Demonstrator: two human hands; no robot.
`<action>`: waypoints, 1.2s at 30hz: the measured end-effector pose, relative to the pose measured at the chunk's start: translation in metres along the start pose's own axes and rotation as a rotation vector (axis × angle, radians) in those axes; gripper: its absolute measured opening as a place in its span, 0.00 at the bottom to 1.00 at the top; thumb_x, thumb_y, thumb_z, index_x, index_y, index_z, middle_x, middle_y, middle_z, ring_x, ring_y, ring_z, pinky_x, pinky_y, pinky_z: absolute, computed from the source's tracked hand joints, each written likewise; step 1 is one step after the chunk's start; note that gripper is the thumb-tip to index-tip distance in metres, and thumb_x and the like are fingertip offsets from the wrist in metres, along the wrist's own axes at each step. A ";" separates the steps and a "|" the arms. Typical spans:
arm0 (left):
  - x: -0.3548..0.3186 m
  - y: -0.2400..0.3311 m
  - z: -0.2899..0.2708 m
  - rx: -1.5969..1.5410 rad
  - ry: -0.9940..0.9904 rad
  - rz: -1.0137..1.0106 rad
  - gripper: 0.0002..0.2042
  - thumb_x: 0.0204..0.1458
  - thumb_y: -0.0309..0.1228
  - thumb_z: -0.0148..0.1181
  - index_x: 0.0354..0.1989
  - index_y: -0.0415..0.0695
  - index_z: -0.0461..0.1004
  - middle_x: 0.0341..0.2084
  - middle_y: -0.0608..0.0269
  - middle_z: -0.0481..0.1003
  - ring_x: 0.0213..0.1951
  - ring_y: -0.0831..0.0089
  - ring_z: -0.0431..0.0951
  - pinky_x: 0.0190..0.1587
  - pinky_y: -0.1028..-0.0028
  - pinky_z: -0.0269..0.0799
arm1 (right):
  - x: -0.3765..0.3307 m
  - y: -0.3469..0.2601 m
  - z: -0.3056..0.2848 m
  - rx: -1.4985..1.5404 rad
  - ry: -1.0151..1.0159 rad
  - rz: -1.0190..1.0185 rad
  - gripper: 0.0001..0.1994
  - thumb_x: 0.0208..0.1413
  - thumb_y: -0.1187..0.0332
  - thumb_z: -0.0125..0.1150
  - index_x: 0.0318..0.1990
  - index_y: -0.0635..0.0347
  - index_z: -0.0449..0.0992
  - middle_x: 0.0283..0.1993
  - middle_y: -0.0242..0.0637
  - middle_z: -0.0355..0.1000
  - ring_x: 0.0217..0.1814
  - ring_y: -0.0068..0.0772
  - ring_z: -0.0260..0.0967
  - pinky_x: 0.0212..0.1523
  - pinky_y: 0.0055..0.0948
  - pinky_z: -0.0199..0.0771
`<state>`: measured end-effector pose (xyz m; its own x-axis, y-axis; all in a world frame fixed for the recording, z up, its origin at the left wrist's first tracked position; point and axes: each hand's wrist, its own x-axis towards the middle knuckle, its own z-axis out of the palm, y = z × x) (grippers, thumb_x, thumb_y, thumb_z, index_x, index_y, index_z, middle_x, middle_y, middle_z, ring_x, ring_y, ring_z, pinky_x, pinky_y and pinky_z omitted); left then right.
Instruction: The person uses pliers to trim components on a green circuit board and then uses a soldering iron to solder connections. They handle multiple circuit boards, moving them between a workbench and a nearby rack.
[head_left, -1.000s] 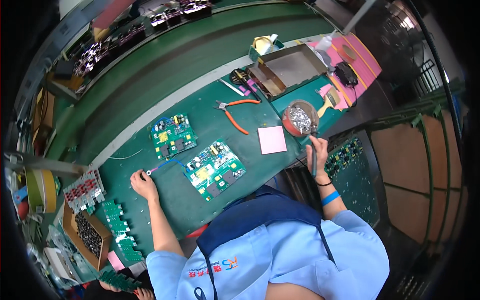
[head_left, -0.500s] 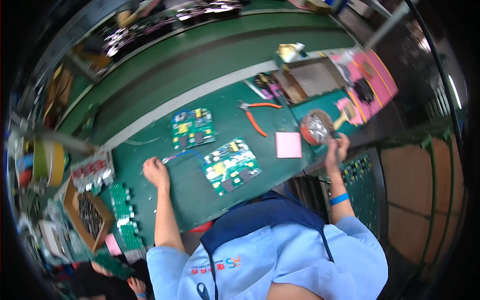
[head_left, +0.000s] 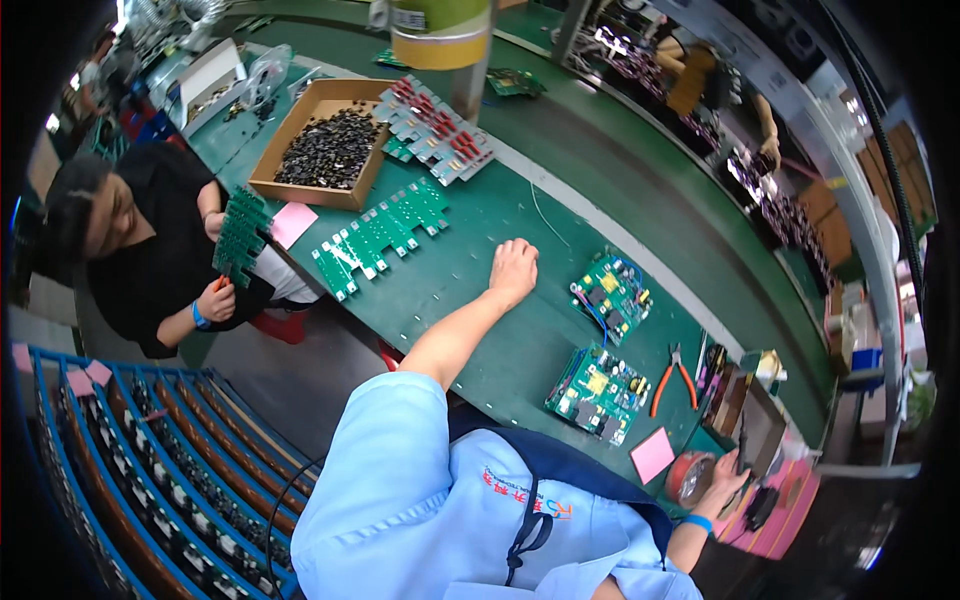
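My left hand (head_left: 515, 270) rests on the green table with its fingers curled under; anything inside is hidden. To its right lie two populated green circuit boards, one farther (head_left: 612, 298) with a blue wire and one nearer (head_left: 598, 395). Orange-handled cutters (head_left: 676, 382) lie splayed beside them. Far to the right, my right hand (head_left: 722, 482) is closed around a thin dark tool (head_left: 742, 450), whose kind I cannot make out. It is beside a round reddish container (head_left: 690, 478). A pink square pad (head_left: 652, 456) lies between that container and the nearer board.
Bare green board panels (head_left: 380, 238), a cardboard box of small dark parts (head_left: 325, 148) and boards with red parts (head_left: 437, 128) lie to the left. A co-worker (head_left: 150, 240) there holds a green panel. An open box (head_left: 745, 415) stands at the right.
The view has swung left, bringing the co-worker and parts box into fuller view. My left hand remains on the table, its fingers curled. My right hand stays by the round container.
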<state>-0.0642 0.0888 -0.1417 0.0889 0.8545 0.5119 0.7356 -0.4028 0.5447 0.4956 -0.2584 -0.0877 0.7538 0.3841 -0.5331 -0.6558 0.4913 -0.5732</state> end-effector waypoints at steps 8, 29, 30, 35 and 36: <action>0.001 0.000 -0.003 -0.019 -0.010 -0.016 0.04 0.39 0.25 0.52 0.26 0.43 0.69 0.28 0.59 0.65 0.36 0.63 0.65 0.41 0.67 0.59 | 0.019 -0.002 0.009 -0.010 0.082 -0.025 0.26 0.48 0.48 0.48 0.43 0.64 0.63 0.44 0.46 0.67 0.47 0.40 0.64 0.45 0.37 0.64; 0.002 -0.001 -0.003 0.062 -0.065 0.023 0.04 0.40 0.26 0.52 0.26 0.45 0.70 0.31 0.60 0.67 0.37 0.62 0.65 0.41 0.66 0.59 | -0.138 0.091 -0.087 -0.624 0.363 -0.347 0.20 0.52 0.63 0.50 0.48 0.68 0.63 0.46 0.38 0.64 0.45 0.27 0.60 0.45 0.26 0.58; 0.003 0.001 -0.002 0.068 -0.088 0.014 0.03 0.40 0.27 0.52 0.26 0.46 0.70 0.31 0.60 0.66 0.38 0.62 0.65 0.41 0.66 0.59 | -0.128 0.089 -0.099 -0.718 0.301 -0.399 0.20 0.52 0.64 0.50 0.49 0.69 0.62 0.47 0.38 0.64 0.46 0.27 0.60 0.45 0.26 0.58; 0.004 0.000 -0.003 0.085 -0.123 0.020 0.04 0.41 0.27 0.52 0.27 0.45 0.69 0.32 0.60 0.66 0.38 0.62 0.65 0.41 0.66 0.59 | -0.144 0.099 -0.082 -0.860 0.194 -0.476 0.18 0.51 0.71 0.50 0.50 0.68 0.61 0.47 0.38 0.64 0.48 0.27 0.60 0.48 0.23 0.56; 0.004 -0.001 -0.003 0.085 -0.127 0.019 0.04 0.41 0.27 0.52 0.27 0.45 0.69 0.32 0.60 0.66 0.38 0.62 0.65 0.41 0.66 0.59 | -0.141 0.095 -0.087 -0.911 0.161 -0.474 0.19 0.50 0.70 0.51 0.50 0.67 0.61 0.47 0.37 0.64 0.48 0.27 0.60 0.48 0.25 0.56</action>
<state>-0.0660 0.0920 -0.1382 0.1835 0.8840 0.4300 0.7869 -0.3943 0.4747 0.3234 -0.3334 -0.1213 0.9718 0.1642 -0.1689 -0.1272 -0.2376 -0.9630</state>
